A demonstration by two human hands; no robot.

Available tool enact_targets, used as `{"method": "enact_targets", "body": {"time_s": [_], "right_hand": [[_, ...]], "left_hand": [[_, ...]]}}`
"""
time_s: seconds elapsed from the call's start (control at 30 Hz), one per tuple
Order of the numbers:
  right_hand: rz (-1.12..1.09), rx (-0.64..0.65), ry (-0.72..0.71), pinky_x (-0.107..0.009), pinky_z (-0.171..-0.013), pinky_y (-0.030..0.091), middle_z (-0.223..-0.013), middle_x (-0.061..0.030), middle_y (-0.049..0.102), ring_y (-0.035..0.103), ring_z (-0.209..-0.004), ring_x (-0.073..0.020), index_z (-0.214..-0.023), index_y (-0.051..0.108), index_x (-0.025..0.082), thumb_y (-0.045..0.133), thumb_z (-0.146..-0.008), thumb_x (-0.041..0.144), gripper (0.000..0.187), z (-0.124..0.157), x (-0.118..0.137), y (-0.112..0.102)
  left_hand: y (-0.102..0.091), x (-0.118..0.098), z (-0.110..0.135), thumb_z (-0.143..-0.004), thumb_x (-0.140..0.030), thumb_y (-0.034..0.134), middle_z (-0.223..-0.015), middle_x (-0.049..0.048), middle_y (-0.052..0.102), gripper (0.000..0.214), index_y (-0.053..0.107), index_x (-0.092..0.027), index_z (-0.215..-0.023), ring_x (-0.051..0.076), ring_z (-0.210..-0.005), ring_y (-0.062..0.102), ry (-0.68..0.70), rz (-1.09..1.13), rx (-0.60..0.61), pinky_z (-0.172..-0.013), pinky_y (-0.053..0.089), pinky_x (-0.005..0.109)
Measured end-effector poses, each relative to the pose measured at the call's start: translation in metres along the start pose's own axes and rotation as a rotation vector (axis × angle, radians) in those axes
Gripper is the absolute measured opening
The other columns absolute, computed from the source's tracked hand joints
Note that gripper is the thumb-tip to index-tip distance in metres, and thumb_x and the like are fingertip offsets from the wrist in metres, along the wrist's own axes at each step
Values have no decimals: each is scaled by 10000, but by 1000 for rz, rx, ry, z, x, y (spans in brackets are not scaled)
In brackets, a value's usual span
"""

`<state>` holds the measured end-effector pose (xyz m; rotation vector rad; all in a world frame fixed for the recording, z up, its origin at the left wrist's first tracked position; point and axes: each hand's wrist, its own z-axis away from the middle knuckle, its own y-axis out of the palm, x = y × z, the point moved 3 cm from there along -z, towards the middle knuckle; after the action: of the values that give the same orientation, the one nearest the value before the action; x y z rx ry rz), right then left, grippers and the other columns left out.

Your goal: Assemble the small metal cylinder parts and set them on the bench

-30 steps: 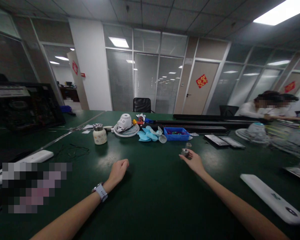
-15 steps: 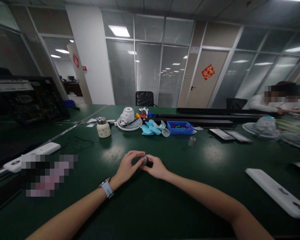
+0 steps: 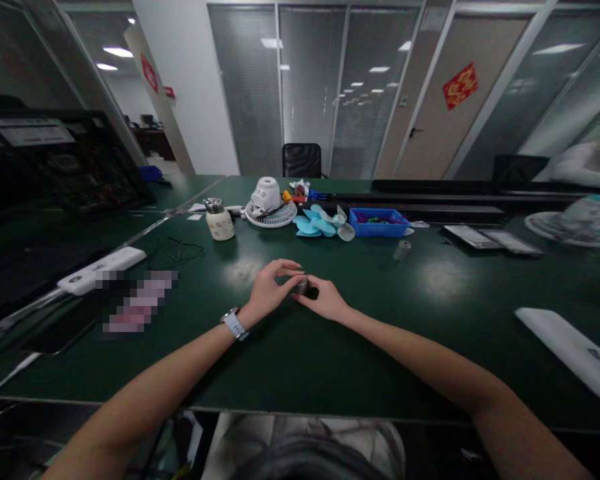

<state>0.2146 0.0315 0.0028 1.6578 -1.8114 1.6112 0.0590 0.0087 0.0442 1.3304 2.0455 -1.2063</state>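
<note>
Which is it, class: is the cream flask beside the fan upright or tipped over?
Upright: the cream flask stands on its base on the green table, silver cap on top.
</note>
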Motion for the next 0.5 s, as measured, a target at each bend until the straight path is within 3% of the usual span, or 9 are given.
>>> {"method": "enact_targets", "body": {"time_s": [0.17, 0.37, 0.5], "right_hand": [[-4, -27, -3, -327, -811, 489, -1016, -57, 693, 636, -906, -190, -1125, 622, 187, 678, -771, 378, 406, 2, 3, -2], [0, -98, 58, -339, -792, 497, -971, -66, 707, 643, -866, -193, -1085, 653, 183, 718, -726, 407, 429, 5, 2, -6], [-121, -169, 160, -341, -780, 509, -941, -79, 716, 656, -844, -200, -1027, 669, 158, 746, -695, 393, 414, 7, -3, -10]], "left_hand": [[-10, 18, -6, -781, -382, 675, -957, 70, 729, 343, 583, -184, -1045, 206, -926, 691, -36, 81, -101, -875, 522, 364], [-16, 59, -8, -757, -398, 686, -911, 64, 743, 354, 594, -195, -1032, 225, -932, 690, -193, -55, 36, -881, 512, 388], [-14, 63, -4, -753, -389, 685, -918, 52, 750, 355, 595, -199, -1039, 218, -935, 689, -215, -133, 140, -908, 493, 374]]}}
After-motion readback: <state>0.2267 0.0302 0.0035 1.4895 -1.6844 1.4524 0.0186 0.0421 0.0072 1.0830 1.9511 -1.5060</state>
